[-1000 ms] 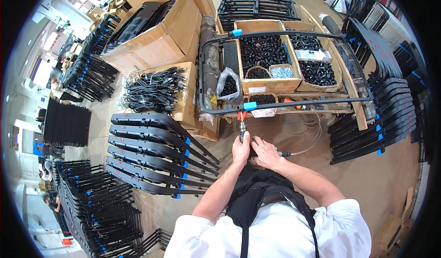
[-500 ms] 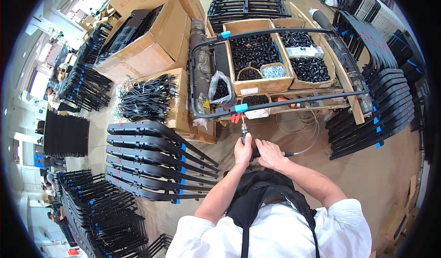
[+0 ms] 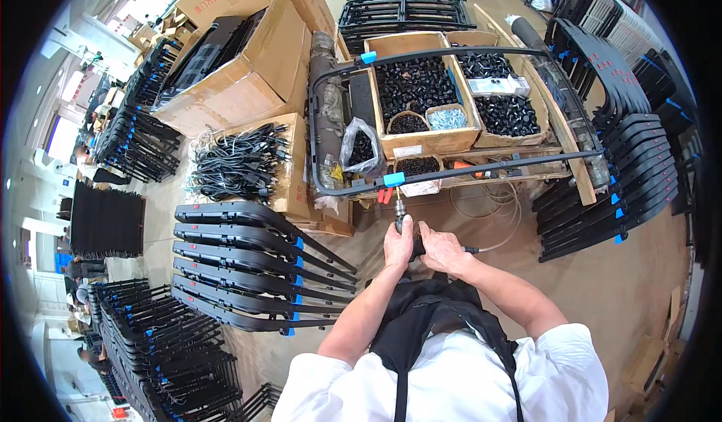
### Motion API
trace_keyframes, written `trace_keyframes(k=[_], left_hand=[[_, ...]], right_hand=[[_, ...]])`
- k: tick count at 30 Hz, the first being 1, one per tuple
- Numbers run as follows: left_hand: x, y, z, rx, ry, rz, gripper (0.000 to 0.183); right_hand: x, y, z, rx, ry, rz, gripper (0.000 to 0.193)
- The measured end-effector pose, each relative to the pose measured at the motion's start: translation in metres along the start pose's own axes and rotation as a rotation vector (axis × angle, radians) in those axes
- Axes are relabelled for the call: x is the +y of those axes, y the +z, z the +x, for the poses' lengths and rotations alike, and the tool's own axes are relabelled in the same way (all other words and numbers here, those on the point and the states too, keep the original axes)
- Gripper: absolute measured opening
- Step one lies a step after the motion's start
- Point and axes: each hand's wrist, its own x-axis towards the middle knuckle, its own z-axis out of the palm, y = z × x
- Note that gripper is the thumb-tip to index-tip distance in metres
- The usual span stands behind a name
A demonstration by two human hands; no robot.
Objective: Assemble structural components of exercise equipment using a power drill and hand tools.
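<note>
Both my hands are closed around a power drill [image 3: 400,207] with a metal chuck, and a pale hose runs from the end of its grip. My left hand [image 3: 397,246] wraps the drill's body just behind the chuck. At the handle, my right hand [image 3: 442,250] grips with the thumb up, hiding most of it. The bit points away from me at the near rail of a black tubular frame [image 3: 492,169], close to a blue clip [image 3: 393,180]. Whether the tip touches the rail, I cannot tell. The frame lies across the workbench, around boxes of parts.
Inside the frame stand a cardboard box of black knobs [image 3: 406,150], a small tub of black screws [image 3: 418,168] and a plastic bag [image 3: 362,145]. Black legs [image 3: 248,260] are stacked at my left, more curved frames [image 3: 602,189] at right. Cables [image 3: 241,162] fill a carton.
My hands and the drill have shifted very slightly, with the right hand a little higher. The frame and boxes keep their places.
</note>
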Motion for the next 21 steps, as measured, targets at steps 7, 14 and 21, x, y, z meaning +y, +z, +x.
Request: trace_keyframes(k=[7, 14, 21], left_hand=[[0.012, 0.0, 0.001, 0.001, -0.012, 0.035, 0.051], [0.013, 0.002, 0.007, 0.001, -0.005, 0.021, 0.052], [0.011, 0.0, 0.008, -0.005, 0.021, 0.052, 0.053]], right_hand=[[-0.003, -0.011, 0.004, -0.014, 0.012, -0.042, 0.096], [-0.003, -0.012, 0.008, -0.034, 0.034, -0.01, 0.083], [-0.01, 0.014, 0.009, 0.109, -0.016, -0.041, 0.052]])
